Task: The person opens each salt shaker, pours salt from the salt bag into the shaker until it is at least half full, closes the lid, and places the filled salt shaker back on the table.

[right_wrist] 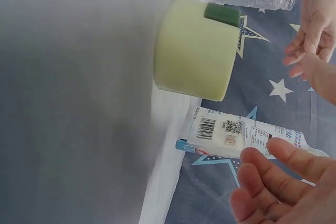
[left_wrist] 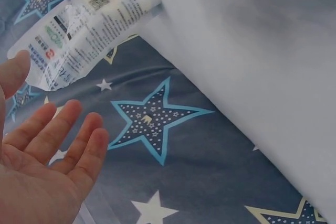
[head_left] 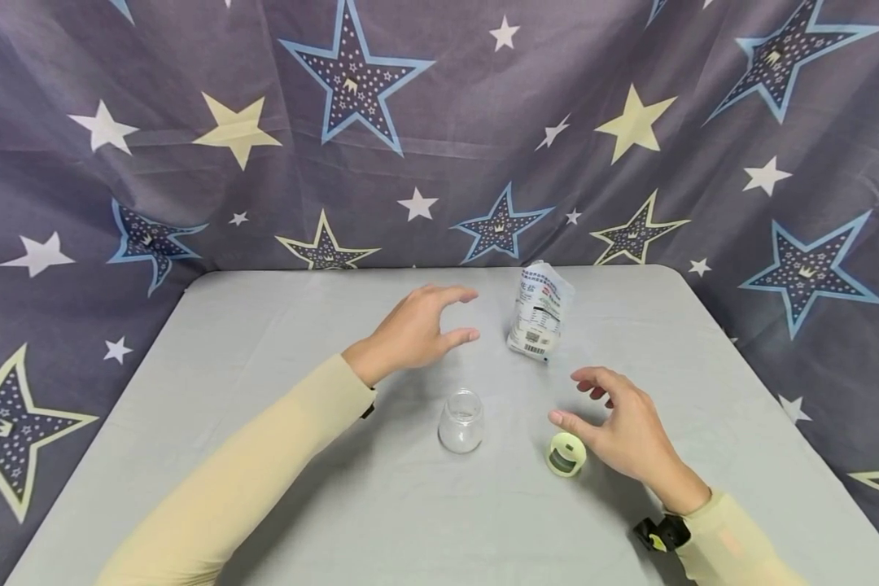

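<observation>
A white printed plastic packet with a barcode stands upright toward the back of the table. My left hand hovers to its left, thumb and fingers spread apart and holding nothing. In front of that hand sits a clear glass jar with its mouth uncovered. To the jar's right is a pale green lid, a hollow cup with a dark green patch on its side. My right hand is just above and right of the lid, fingers loosely bent around nothing. In the head view its thumb tip appears near the lid's rim; contact is unclear.
A pale grey cloth covers the table. Behind and at both sides hangs a dark curtain printed with stars, meeting the table's back edge. A black strap with a device is on my right wrist.
</observation>
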`<state>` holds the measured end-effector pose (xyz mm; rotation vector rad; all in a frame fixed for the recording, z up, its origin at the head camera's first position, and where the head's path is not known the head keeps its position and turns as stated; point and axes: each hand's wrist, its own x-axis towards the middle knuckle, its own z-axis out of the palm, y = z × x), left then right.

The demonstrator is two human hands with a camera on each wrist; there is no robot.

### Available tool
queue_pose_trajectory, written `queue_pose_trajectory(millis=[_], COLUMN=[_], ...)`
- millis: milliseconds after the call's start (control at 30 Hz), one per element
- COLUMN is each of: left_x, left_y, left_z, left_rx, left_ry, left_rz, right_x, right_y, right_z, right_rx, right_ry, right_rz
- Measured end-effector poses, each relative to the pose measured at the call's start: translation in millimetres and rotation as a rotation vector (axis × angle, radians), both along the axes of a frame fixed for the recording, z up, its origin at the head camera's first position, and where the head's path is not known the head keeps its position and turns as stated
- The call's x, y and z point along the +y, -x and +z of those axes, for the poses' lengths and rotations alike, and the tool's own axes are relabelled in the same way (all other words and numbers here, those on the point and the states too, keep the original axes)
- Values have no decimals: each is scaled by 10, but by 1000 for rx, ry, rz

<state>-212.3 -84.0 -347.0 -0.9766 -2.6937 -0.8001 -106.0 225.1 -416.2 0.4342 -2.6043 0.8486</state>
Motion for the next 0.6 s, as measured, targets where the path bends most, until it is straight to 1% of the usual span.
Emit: queue_pose_trajectory(millis=[200, 433, 600], left_x=[75, 137, 177], left_y=[70, 126, 150], left_z=[76, 171, 210], left_rx=[4, 34, 20], left_ry=[7, 5, 17], left_rz=[-12, -35, -25], right_x=[-18, -38, -48], right_y=[29, 58, 77], right_z=[13, 35, 42], right_rx=[1, -7, -27], right_ry=[9, 12, 22], right_rz=[-13, -19, -22])
